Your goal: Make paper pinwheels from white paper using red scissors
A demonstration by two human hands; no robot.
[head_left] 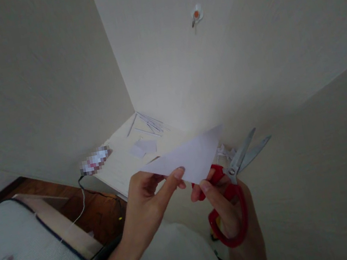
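Observation:
A white piece of paper (194, 153) with a slanted upper edge is held up over the table. My left hand (156, 195) pinches its lower edge, thumb on top and the other fingers behind. Red-handled scissors (232, 171) hang on my right hand (229, 209), its thumb through one loop and the blades parted, pointing up and right, away from the paper. The thumb and a finger of that same hand touch the paper's lower right corner. Behind the paper, small paper pieces (144, 146) and several thin paper strips (150, 123) lie on the white table (115, 160).
Crumpled paper scraps (226, 153) lie by the wall behind the scissors. A blurred-out power strip (95, 161) with a cord is at the table's left edge. Walls meet behind the table, with a hook (196, 15) above. At lower left, a mattress (13, 234) carries papers and a remote.

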